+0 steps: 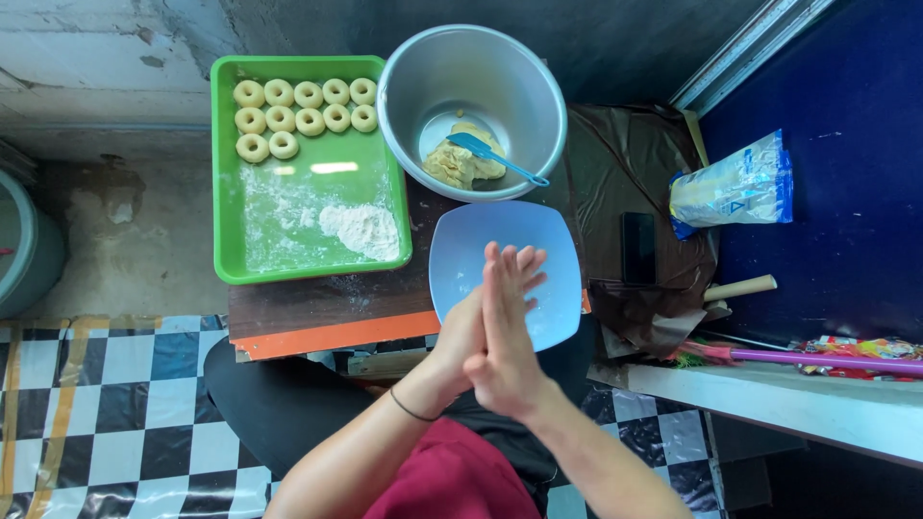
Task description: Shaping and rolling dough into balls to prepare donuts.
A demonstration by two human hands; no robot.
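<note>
Both hands, left and right, pressed palm to palm (contents hidden, can't tell) over pale blue squarish plastic bowl; anything rolled between them could slip off onto checkered floor.

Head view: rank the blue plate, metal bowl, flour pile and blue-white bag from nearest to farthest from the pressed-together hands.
1. Blue plate, directly under the hands.
2. Flour pile, in the green tray, left.
3. Metal bowl, straight ahead.
4. Bag, far right.
</note>
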